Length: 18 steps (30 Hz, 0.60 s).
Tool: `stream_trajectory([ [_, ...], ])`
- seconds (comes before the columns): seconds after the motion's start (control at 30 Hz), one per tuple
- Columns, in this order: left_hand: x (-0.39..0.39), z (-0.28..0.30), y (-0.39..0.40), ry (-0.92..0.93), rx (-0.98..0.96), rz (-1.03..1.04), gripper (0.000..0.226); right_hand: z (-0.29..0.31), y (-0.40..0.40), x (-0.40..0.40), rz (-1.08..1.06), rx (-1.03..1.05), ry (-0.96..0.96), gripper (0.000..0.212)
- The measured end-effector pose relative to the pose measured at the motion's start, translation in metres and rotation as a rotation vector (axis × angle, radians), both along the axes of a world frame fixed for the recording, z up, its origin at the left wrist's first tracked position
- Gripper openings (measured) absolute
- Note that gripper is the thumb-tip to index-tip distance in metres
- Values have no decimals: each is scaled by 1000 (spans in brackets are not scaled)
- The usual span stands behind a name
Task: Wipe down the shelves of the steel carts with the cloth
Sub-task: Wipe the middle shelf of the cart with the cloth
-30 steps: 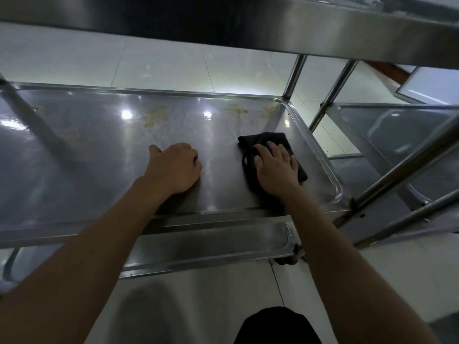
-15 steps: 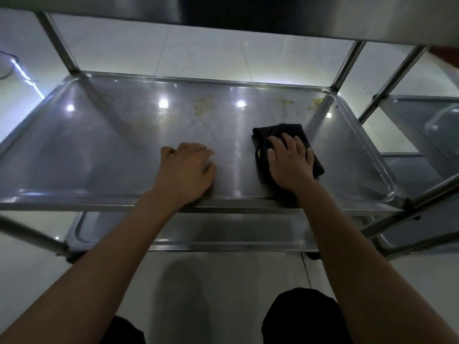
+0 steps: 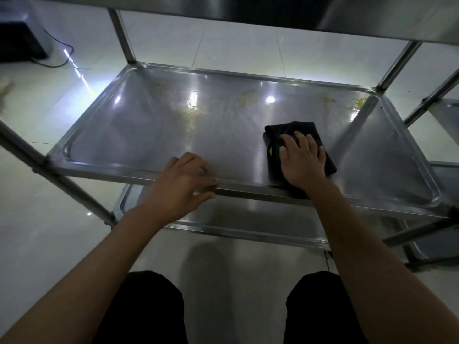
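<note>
The steel cart's middle shelf point(image 3: 223, 145) lies in front of me, with yellowish stains point(image 3: 246, 98) along its far side and in the far right corner. A folded black cloth point(image 3: 293, 130) lies on the shelf's right half. My right hand point(image 3: 301, 162) presses flat on the cloth with its fingers spread. My left hand point(image 3: 181, 184) is at the shelf's front rim, fingers curled over the top and thumb under the edge.
A lower shelf point(image 3: 248, 219) shows beneath, and an upper shelf point(image 3: 273, 11) hangs overhead. Steel posts stand at the corners. A second steel cart point(image 3: 444, 120) stands close on the right. A dark box point(image 3: 17, 43) with a cable sits on the tiled floor, far left.
My left hand slid back from the shelf surface to the front rim and took hold of it. My right hand stays on the cloth. My view pulled back and swung left.
</note>
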<state>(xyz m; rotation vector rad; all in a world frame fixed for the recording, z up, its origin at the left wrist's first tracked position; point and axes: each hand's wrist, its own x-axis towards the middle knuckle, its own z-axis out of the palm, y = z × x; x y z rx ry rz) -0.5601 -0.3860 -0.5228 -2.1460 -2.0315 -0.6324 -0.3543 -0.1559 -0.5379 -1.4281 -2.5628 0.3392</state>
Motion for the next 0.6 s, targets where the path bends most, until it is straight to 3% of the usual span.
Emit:
stream_trajectory([
  [0.2, 1, -7, 9, -87, 47, -7, 19, 2, -5, 3, 23, 13, 19, 47],
  [0.6, 9, -8, 15, -80, 56, 30, 17, 0, -34, -10, 39, 12, 6, 47],
])
